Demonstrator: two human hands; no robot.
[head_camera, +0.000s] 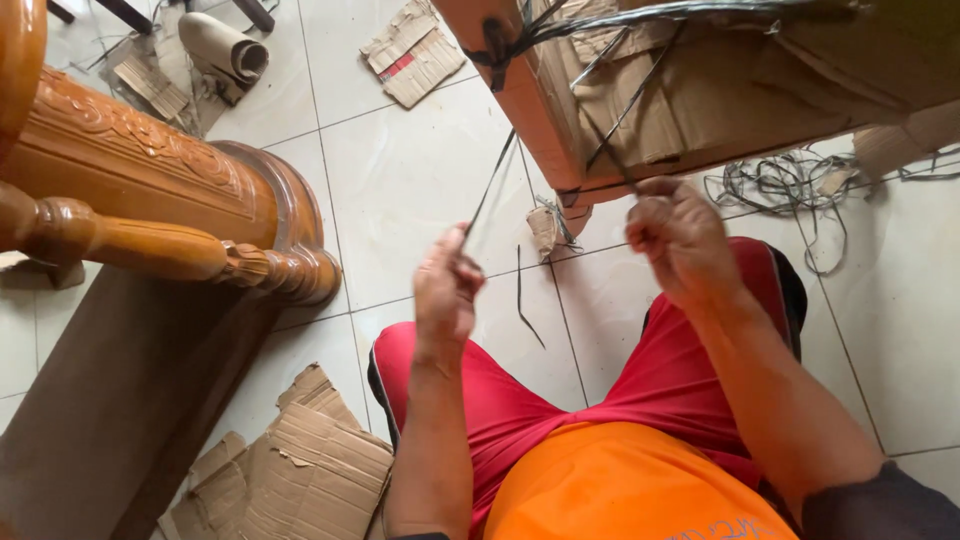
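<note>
From the head camera, looking down, the person sits on the tiled floor (420, 170) with red shorts and an orange shirt in view. A large package wrapped in cardboard (700, 90) stands just ahead, bound with dark plastic straps (610, 130) that cross its face and knot at the top corner.

The left hand (445, 290) is raised in front of the package, its fingers (458, 245) pinched closed on a loose strap end (490, 195) that runs up to the package's edge; it seems held taut so the strap stays off the cardboard.

The right hand (680, 240) sits at the package's lower edge, fingers curled tight around another strap there, likely to keep a firm pull on it.

Around them lie torn cardboard scraps (300, 460), a tangle of loose straps (790, 190) on the floor to the right, and a carved wooden furniture piece (150, 190) to the left.
</note>
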